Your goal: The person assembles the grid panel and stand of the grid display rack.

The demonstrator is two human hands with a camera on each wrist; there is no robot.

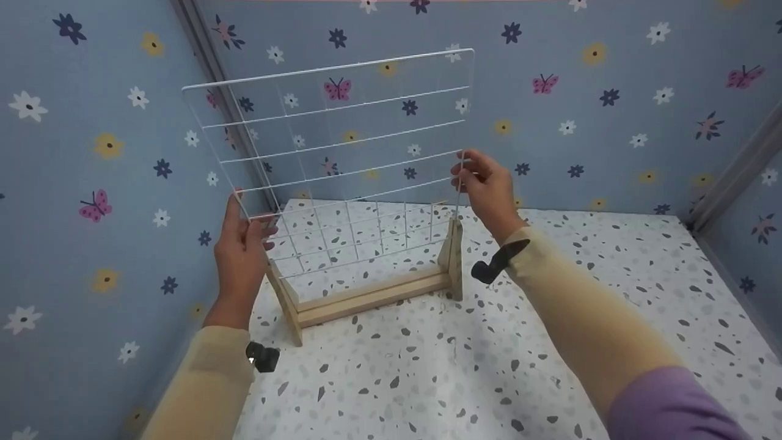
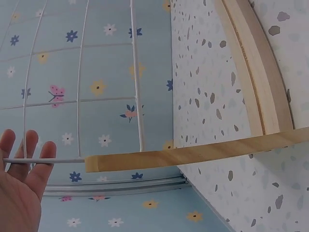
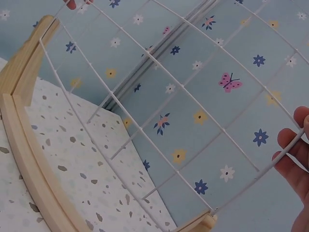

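Note:
A white wire grid panel stands tilted above a light wooden stand. Its side wires run down to the tops of the two wooden uprights, and its lowest part lies between them. My left hand holds the left side wire just above the left upright, with several fingers behind the wire in the left wrist view. Higher up on the opposite side, my right hand pinches the right side wire between thumb and fingers. How the wire ends sit in the wood cannot be told.
Under the stand spreads a white speckled tabletop. Blue flowered walls enclose the back and both sides, with a grey corner strip behind the panel. The left wall is close to my left hand.

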